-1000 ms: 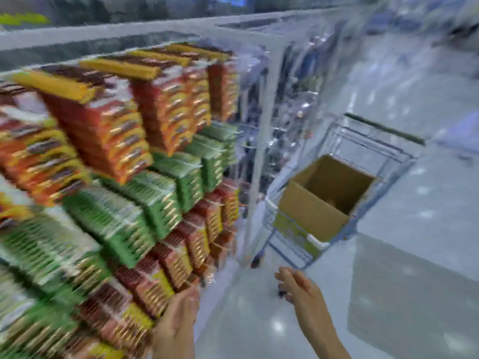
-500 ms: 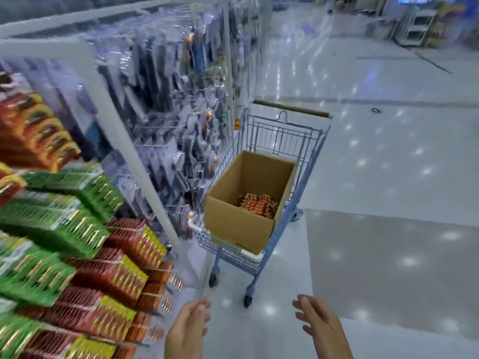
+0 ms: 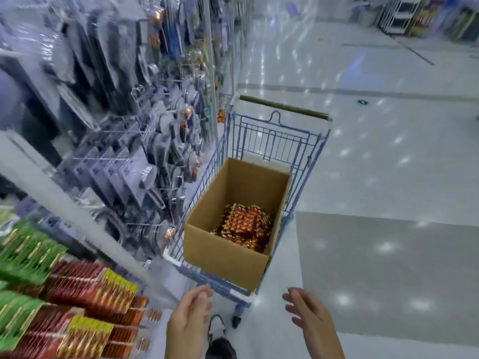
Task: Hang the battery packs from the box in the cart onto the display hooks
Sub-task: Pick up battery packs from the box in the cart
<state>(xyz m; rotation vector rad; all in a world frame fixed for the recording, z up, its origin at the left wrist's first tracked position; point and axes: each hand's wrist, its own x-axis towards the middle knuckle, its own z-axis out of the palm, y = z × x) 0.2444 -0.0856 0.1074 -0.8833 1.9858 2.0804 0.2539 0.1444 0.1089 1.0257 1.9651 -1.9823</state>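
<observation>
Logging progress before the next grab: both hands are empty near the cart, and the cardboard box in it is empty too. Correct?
Not quite: the head view shows a pile of orange-red battery packs lying in the cardboard box in the cart. The left hand and right hand are indeed empty near the cart.

Brown box (image 3: 223,257), blue cart (image 3: 274,141)

The near wall of the box (image 3: 223,257) hides some of the battery packs (image 3: 246,226) lying in it. Their labels are too small to read. The hanging packs (image 3: 90,294) by the left edge are blurry. My left hand (image 3: 189,320) and right hand (image 3: 308,314) are cut off at the bottom edge.
</observation>
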